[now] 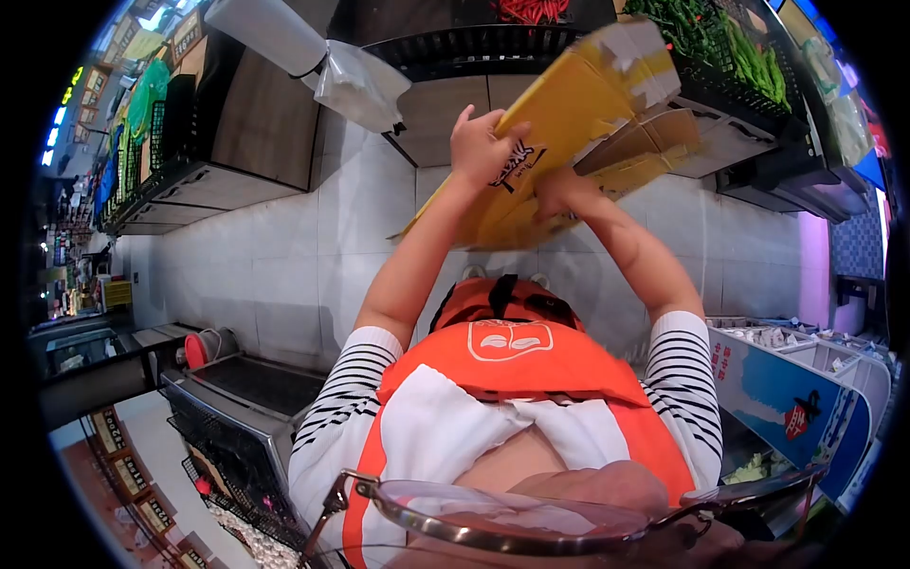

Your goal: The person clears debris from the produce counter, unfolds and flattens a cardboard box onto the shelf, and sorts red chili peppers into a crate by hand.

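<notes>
A yellow cardboard box (578, 104), folded mostly flat, with dark printing and tape at its top end, slants across the upper middle of the view. My left hand (485, 144) grips its upper left edge, the fingers closed on the cardboard. At the lower side of the box, near a bent brown flap (645, 142), is my right hand (566, 192); its fingers are blurred and partly hidden against the cardboard. The box hangs above the grey tiled floor (374, 223), in front of my orange apron (512, 356).
Red chilies (531, 9) and green peppers (754, 62) lie in black crates ahead. A roll of clear plastic bags (355, 85) hangs at the upper left, beside a wooden display stand (261, 123). A blue-sided case (787, 398) is at the right, a metal-edged counter (242, 398) at the left.
</notes>
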A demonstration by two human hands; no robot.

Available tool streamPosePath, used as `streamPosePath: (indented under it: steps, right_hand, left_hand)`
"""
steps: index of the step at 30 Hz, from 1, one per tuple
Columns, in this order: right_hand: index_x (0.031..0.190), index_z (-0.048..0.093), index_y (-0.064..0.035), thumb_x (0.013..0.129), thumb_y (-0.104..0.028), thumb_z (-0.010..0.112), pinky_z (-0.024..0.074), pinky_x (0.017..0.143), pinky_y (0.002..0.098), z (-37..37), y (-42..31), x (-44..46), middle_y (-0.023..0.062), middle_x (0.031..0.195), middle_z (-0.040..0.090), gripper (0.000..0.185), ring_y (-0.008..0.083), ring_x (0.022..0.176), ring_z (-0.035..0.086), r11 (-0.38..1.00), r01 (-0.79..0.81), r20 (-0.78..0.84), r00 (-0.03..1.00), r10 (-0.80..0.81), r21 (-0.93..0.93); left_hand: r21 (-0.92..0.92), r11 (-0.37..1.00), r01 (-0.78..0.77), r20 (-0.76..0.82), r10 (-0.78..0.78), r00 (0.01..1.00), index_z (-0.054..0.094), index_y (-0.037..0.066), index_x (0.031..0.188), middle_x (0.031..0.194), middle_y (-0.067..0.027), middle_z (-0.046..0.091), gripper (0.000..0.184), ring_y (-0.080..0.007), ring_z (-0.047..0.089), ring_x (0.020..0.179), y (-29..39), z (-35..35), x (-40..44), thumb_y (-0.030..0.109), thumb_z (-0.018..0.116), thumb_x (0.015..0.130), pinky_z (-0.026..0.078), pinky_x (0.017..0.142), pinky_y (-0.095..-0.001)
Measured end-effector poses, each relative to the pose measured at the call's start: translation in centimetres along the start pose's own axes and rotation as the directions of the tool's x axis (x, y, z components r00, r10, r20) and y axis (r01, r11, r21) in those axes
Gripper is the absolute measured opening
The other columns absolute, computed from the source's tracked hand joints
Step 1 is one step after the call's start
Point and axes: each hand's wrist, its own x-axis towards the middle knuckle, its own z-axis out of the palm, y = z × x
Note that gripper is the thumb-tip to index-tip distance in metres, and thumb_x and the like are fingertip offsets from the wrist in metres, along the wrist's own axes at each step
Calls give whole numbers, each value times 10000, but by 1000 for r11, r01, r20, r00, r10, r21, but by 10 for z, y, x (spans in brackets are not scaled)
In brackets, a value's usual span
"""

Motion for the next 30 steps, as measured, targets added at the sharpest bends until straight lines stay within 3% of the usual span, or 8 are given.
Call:
streamPosePath:
  steps: [5, 12, 15, 20, 22, 23, 25, 30]
  right_hand:
    - [1003, 649, -107, 588, -487, 713, 434, 830, 314, 0, -25, 6, 103, 991, 630, 566, 244, 970, 576, 993, 74, 160, 985, -59, -88]
    - [1195, 539, -156, 726, -435, 544, 337, 914, 542, 25, -44, 13, 64, 1179, 555, 546, 255, 1115, 499, 982, -27, 277, 958, 79, -187]
    - [1030, 642, -102, 729, -319, 607, 431, 817, 494, 5, -46, -6, 108, 1073, 609, 373, 232, 999, 582, 957, -42, 225, 968, 110, -287]
    - [734, 667, -113, 690, -164, 578, 463, 645, 412, 56, -21, -28, 60, 810, 645, 111, 210, 788, 622, 925, -105, -296, 955, -8, -365]
    - [599, 634, -141, 669, -111, 552, 434, 574, 364, 84, 8, -56, 25, 700, 621, 112, 195, 679, 610, 935, -19, -473, 866, -162, -355]
    - [635, 646, -132, 659, -122, 550, 440, 687, 366, 75, 8, -73, 40, 739, 627, 100, 209, 769, 603, 960, -110, -279, 960, 35, -258]
    - [796, 679, -154, 738, -127, 521, 362, 918, 352, 75, 32, -100, 19, 908, 638, 170, 203, 1026, 544, 944, -267, -339, 921, 191, -195]
    - [814, 675, -161, 743, -54, 526, 201, 1046, 418, 53, 111, -173, 57, 1141, 563, 196, 217, 1216, 401, 968, -235, -710, 696, 107, -84]
  left_hand:
    - [-168, 904, 394, 112, -380, 918, 666, 98, 857, 646, -41, 640, 322, -154, 618, 605, -66, 15, -4, 397, 635, 743, 451, 553, -290]
    - [-251, 873, 418, 79, -411, 908, 665, 71, 887, 669, -49, 650, 313, -131, 614, 586, -98, 21, -5, 354, 651, 752, 456, 552, -267]
    - [-218, 888, 404, 67, -399, 914, 663, 52, 897, 649, -41, 642, 301, -96, 592, 575, -89, 6, 9, 317, 657, 753, 449, 547, -257]
    - [-379, 902, 209, -20, -234, 972, 647, 26, 876, 663, -14, 629, 310, -78, 545, 552, -76, -24, 48, 319, 651, 777, 427, 523, -252]
    - [-157, 983, 96, -160, -121, 980, 638, 16, 865, 664, 1, 621, 323, -67, 527, 558, -55, -62, 66, 329, 650, 786, 419, 518, -239]
    - [-139, 986, 94, -168, -117, 979, 638, 18, 868, 667, 1, 619, 322, -57, 524, 568, -53, -80, 74, 331, 646, 791, 414, 517, -228]
    - [-204, 979, 14, -173, -50, 984, 634, 20, 887, 693, 0, 619, 329, -48, 533, 594, -64, -111, 93, 337, 637, 802, 415, 522, -211]
    - [-453, 883, 125, -137, -207, 969, 615, 18, 939, 776, -19, 620, 364, -72, 588, 657, -22, -145, 95, 350, 649, 794, 471, 549, -219]
